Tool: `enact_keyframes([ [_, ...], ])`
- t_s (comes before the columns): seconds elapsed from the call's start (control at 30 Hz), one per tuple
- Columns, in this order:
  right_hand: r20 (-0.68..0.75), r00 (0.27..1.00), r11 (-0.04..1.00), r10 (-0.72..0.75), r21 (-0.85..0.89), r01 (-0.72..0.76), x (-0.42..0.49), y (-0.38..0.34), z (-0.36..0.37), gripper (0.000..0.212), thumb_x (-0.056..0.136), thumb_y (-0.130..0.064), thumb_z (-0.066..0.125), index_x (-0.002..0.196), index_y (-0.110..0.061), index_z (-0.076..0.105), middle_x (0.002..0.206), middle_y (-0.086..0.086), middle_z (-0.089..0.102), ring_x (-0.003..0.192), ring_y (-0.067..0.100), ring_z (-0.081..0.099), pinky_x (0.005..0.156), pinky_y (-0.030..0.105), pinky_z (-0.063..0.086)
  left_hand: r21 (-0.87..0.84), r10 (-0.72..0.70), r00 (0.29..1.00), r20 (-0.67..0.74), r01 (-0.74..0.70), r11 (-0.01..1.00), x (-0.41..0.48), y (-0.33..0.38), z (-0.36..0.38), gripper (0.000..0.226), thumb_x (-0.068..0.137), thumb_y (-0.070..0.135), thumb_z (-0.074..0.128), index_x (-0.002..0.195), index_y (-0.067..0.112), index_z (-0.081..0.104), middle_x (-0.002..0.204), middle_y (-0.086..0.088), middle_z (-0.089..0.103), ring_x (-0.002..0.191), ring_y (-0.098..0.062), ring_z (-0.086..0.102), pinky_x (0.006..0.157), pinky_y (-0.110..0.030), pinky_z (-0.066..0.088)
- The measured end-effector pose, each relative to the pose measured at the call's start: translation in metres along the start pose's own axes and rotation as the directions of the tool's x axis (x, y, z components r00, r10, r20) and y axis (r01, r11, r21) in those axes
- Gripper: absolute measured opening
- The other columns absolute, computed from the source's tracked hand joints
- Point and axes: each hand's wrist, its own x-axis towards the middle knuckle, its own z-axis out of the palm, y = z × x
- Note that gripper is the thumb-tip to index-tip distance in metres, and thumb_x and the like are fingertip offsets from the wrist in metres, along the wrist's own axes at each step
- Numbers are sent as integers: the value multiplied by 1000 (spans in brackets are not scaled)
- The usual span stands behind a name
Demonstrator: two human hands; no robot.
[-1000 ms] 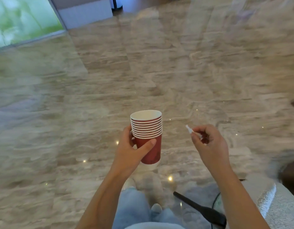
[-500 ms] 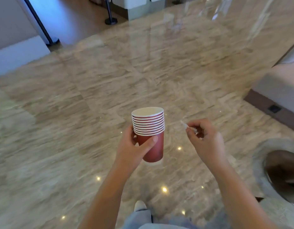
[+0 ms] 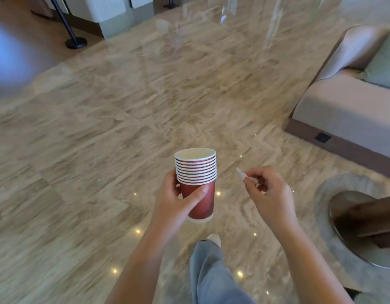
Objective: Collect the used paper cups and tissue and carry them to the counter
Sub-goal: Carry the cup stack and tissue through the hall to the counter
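Polished beige marble floor (image 3: 102, 139) fills nearly the whole scene, glossy enough to throw back small points of light. Held out above it, near the middle of what I can see, is the stack of paper cups (image 3: 198, 172). The cups have red walls and white rims, are nested one inside another, and stand upright with a slight lean.

The left hand (image 3: 174, 207) grips the stack from its left side. The thumb lies across the front of the lowest cup's red wall, and the fingers (image 3: 171, 183) curl round the back, mostly hidden. Just right of the stack and apart from it, the right hand (image 3: 268, 198) is raised to about the same height. It is bent in and pinches a small white scrap, the tissue (image 3: 241, 173), whose free end pokes out toward the cups. The scrap is tiny and a little blurred, so it may be twisted or folded; I cannot say which. Cups and tissue are both carried in the air above the floor.

Below the stack, a grey-blue trouser leg (image 3: 209, 273) ends in a pale shoe (image 3: 214, 239) set on the marble. Well to the right of the stack and farther back stands a pale upholstered sofa (image 3: 343, 106) on a dark base. To the right of the stack and lower, a grey shaggy rug (image 3: 321, 207) carries a round dark object (image 3: 365, 220) with a metal rim. Far up and to the left of the stack, a black post (image 3: 75, 41) rises from a round base.
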Motion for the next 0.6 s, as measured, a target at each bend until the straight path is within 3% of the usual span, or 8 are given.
enact_keyframes([
  [0.1, -46, 998, 999, 33, 6, -33, 69, 13, -9, 39, 80, -4, 65, 72, -41, 54, 77, -10, 58, 68, -6, 52, 60, 4, 38, 19, 5, 998, 65, -6, 1000, 73, 21, 33, 72, 48, 54, 78, 111, 28, 56, 107, 7, 67, 99, -8, 63, 80, -30, 51],
  [0.3, -126, 991, 998, 55, -5, -56, 192, 29, -28, 40, 80, -3, 65, 73, -41, 53, 78, -13, 57, 70, -9, 51, 62, 2, 38, 40, 72, 986, 149, -79, 996, 200, 68, 88, 61, 49, 50, 77, 104, 34, 55, 98, 19, 67, 90, 6, 62, 67, -8, 47],
  [0.47, -155, 981, 992, 119, -17, -123, 275, 52, -22, 34, 80, -7, 65, 76, -39, 55, 81, -12, 58, 74, -7, 52, 63, 3, 40, 14, 40, 984, 174, -43, 999, 290, 73, 116, 69, 50, 46, 79, 110, 24, 56, 103, 8, 67, 94, -1, 64, 71, -14, 49],
  [0.6, -177, 972, 988, 153, -7, -157, 355, 67, -3, 35, 80, -6, 65, 76, -39, 56, 81, -12, 58, 72, -5, 52, 63, 4, 40, -9, 4, 984, 177, -2, 1000, 375, 77, 127, 69, 44, 50, 78, 105, 27, 56, 102, 10, 67, 92, 1, 64, 69, -14, 49],
])
